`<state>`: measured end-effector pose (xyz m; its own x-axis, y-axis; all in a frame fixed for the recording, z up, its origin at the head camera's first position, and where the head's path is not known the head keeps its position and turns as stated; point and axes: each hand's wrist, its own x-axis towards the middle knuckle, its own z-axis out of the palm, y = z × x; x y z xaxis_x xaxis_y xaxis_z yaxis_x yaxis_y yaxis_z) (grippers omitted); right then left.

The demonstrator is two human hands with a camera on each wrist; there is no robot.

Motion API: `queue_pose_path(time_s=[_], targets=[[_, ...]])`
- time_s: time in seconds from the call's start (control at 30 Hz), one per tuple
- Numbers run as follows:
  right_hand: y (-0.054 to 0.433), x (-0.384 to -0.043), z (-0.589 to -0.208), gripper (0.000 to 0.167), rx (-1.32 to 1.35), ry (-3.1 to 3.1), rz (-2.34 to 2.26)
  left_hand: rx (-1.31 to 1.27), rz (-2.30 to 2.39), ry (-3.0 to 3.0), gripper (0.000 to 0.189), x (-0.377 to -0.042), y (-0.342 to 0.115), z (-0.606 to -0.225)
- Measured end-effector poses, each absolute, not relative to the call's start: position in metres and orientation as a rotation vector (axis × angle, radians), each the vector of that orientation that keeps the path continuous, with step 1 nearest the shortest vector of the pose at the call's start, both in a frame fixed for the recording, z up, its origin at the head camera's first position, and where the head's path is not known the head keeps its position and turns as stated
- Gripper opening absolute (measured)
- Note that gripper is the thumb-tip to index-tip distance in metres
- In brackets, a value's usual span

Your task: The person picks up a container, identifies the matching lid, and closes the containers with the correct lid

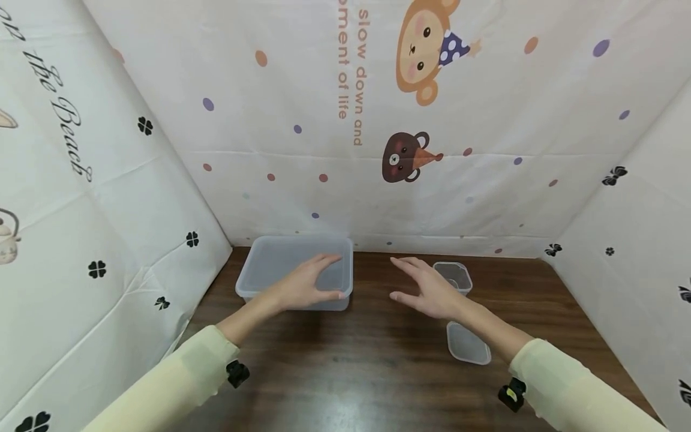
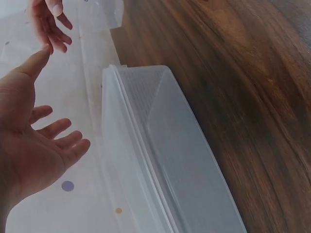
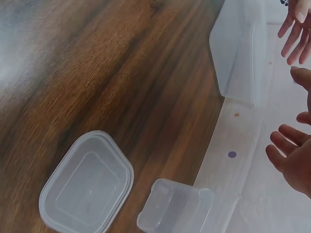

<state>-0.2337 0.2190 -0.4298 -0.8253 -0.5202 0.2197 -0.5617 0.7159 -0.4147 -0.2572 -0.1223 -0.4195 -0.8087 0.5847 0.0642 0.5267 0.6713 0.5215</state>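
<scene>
My left hand [image 1: 309, 282] hovers over the right part of a large lidded plastic box [image 1: 294, 258], fingers relaxed and pointing right, nothing in them. In the left wrist view the box [image 2: 180, 145] shows its frosted side and lid rim, with the palm [image 2: 34, 150] apart from it. Opposite, my right hand [image 1: 432, 291] is held in the air, thumb spread from loose fingers, holding nothing. Just behind it stands a small clear container [image 1: 456, 275] without a lid on, partly covered by the hand. A small translucent lid [image 1: 468, 344] lies flat on the table below the right forearm.
The dark wooden table [image 1: 335, 372] meets a white printed cloth [image 1: 302, 198] at its back, with more cloth walls at left [image 1: 119, 240] and right [image 1: 637, 240]. A black wrist device [image 1: 237, 373] sits at the left cuff, another device [image 1: 511, 394] at the right.
</scene>
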Motion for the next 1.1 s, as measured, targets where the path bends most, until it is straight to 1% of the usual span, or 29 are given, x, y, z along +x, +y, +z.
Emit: queue_pose_path(time_s=[0.17, 0.37, 0.6, 1.1], targets=[[0.225, -0.227, -0.431, 0.081, 0.866, -2.847, 0.724, 0.910, 0.789, 2.777, 0.093, -0.256, -0.118, -0.421], [0.231, -0.224, -0.436, 0.079, 0.868, -2.820, 0.711, 0.916, 0.797, 2.765, 0.098, -0.255, -0.106, -0.421], [0.235, -0.222, -0.434, 0.075, 0.893, -2.797, 0.686, 0.921, 0.832, 2.755, 0.097, -0.251, -0.097, -0.422], [0.262, -0.205, -0.432, 0.079, 0.851, -2.815, 0.675, 0.967, 0.819, 2.731, 0.093, -0.241, -0.073, -0.423]])
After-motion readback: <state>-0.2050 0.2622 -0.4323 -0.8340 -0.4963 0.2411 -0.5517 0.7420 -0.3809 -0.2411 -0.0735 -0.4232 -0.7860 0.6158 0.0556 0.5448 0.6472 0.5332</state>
